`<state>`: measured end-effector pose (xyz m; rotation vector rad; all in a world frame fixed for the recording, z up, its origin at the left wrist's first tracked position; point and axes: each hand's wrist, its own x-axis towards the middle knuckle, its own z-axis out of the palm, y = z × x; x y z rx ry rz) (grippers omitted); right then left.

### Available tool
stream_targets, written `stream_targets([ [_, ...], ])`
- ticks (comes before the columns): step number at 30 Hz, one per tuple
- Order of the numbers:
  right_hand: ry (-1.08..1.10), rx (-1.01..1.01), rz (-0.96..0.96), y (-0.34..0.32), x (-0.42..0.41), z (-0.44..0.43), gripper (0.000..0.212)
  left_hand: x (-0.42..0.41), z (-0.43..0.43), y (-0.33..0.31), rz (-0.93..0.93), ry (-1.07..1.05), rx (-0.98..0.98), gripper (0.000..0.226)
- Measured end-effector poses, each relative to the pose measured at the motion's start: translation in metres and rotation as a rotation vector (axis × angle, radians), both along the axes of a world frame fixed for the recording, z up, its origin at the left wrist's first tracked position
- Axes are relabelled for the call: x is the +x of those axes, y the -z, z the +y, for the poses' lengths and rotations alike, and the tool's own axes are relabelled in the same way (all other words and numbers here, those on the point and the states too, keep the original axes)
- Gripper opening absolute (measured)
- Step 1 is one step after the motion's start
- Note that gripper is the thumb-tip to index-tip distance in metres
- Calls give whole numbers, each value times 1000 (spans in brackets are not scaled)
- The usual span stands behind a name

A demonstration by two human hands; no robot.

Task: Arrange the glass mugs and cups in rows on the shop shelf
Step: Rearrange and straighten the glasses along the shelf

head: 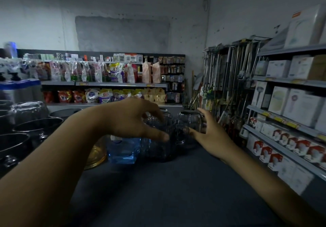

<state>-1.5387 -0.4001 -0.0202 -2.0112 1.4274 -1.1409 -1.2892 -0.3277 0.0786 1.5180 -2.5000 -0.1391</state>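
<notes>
At the bottom of the frame, the dark shelf top (158, 191) runs away from me. Left of centre stand a blue square glass (121, 149) and an amber glass dish (96, 156). Just beyond, my left hand (134, 120) curls over a ribbed glass mug (158, 131), fingers and thumb pinching its rim. My right hand (211, 136) is spread beside a round glass cup (190, 120); I cannot tell whether it touches. Mug and cup stand just beside each other, so I judge a hasty lift could knock glass on glass, and dim light hides clear rims.
</notes>
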Motion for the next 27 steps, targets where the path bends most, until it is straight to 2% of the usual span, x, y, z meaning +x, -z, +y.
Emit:
stream_targets([
  [6, -4, -36, 11, -2, 2, 7, 87, -7, -8, 7, -30, 30, -68, 71],
  [11, 31, -166, 116, -9, -6, 30, 66, -19, -6, -1, -117, -3, -57, 85],
  [13, 21, -227, 117, -12, -10, 42, 50, -25, -3, -5, -173, 7, -72, 81],
  [15, -20, -206, 33, -16, -12, 54, 32, -27, 0, -7, -170, 13, -82, 72],
  [17, -96, -41, -161, -25, -10, 65, 22, -25, 4, -11, -76, 17, -92, 64],
  [20, -342, 335, -550, -39, -3, 74, 48, -20, 11, -19, 186, 6, -86, 66],
  [21, -405, 399, -617, -45, 1, 78, 52, -18, 14, -22, 259, -7, -85, 64],
  [24, -539, 402, -678, -57, 20, 85, 54, -14, 24, -23, 469, 25, 10, 65],
  [27, -548, 324, -714, -65, 33, 91, 55, -10, 32, -16, 599, 51, 17, 58],
])
